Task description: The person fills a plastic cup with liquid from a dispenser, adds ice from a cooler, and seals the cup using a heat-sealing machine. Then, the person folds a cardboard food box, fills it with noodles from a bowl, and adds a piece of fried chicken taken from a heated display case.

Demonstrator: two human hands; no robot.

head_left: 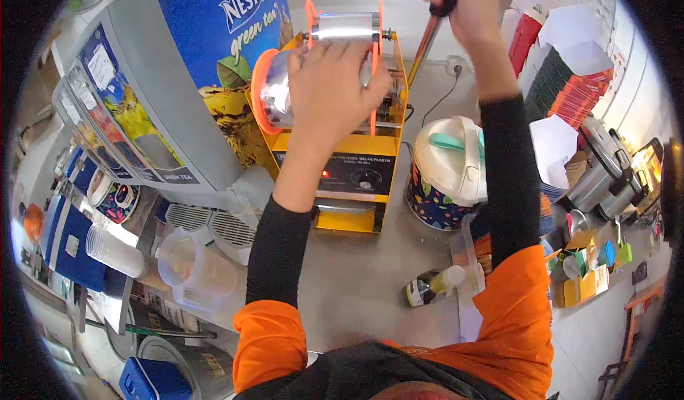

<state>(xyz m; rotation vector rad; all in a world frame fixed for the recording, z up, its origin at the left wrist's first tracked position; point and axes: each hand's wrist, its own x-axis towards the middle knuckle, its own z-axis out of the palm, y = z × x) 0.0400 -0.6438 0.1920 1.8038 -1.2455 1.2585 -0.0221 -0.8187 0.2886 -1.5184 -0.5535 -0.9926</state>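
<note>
A yellow cup sealing machine (331,145) with a lit red lamp and a dial stands before me. My left hand (339,82) lies over the roll of clear film (275,91) between orange discs; its fingers reach the metallic upper roller (344,25). Whether it grips anything is not clear. High on the right, my right hand (473,10) is closed around the black grip of the metal lever (425,47). The machine's inside is partly hidden behind my left hand and forearm.
A drink dispenser (160,79) stands left, near a plastic pitcher (197,272) and stacked clear cups (115,250). To the right are a patterned rice cooker (443,170), a bottle (422,291), stacked paper packaging (566,93) and a wall socket with a plugged cable (456,65).
</note>
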